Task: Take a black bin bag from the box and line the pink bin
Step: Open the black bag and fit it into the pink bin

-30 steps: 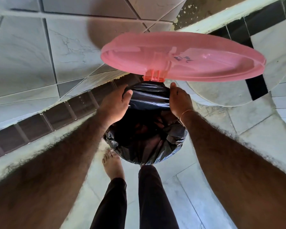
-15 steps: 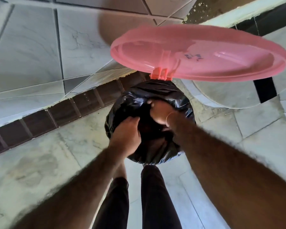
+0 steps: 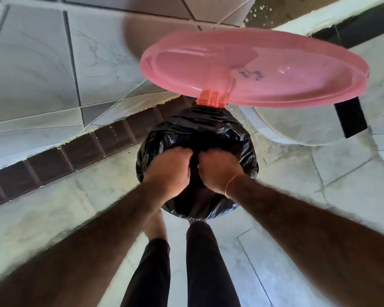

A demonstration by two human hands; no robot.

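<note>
Pale marbled floor tiles (image 3: 286, 251) w/ a dark tile band along the wall; pink lid (image 3: 253, 69) stands open on its hinge above the bin; black bin bag (image 3: 200, 134) covers the bin's mouth & rim, bin body hidden under it; left hand (image 3: 169, 169) & right hand (image 3: 217, 169) side by side in the opening, fingers curled down into the plastic; thin bracelet (image 3: 232, 183) on right wrist.

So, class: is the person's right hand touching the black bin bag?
Touching. The head view shows the right hand with fingers curled down into the black bin bag at the bin's mouth, no gap visible.
</note>
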